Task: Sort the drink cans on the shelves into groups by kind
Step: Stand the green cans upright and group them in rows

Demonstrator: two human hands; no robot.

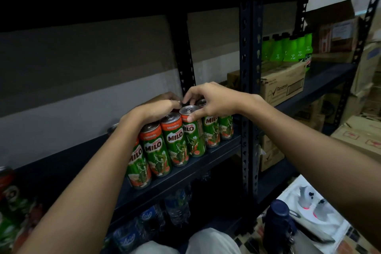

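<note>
A row of green-and-red Milo cans (pixel 175 142) stands along the front of a dark shelf (pixel 206 163), running back to the right. My right hand (pixel 214 102) reaches over the row, its thumb on the front of one Milo can (pixel 192 136) and its fingers curled over that can's top. My left hand (pixel 156 109) lies curled over the tops behind the front row, gripping a can that it mostly hides. The fingertips of both hands meet above the cans. A further can top (pixel 112 128) shows beside my left forearm.
More cans (pixel 8 192) stand blurred at the far left. Water bottles (pixel 177 208) lie on the shelf below. A perforated steel upright (pixel 249 88) divides off the right bay, which holds a cardboard box (pixel 282 86) and green bottles (pixel 288 49). A dark flask (pixel 280 225) stands on the floor.
</note>
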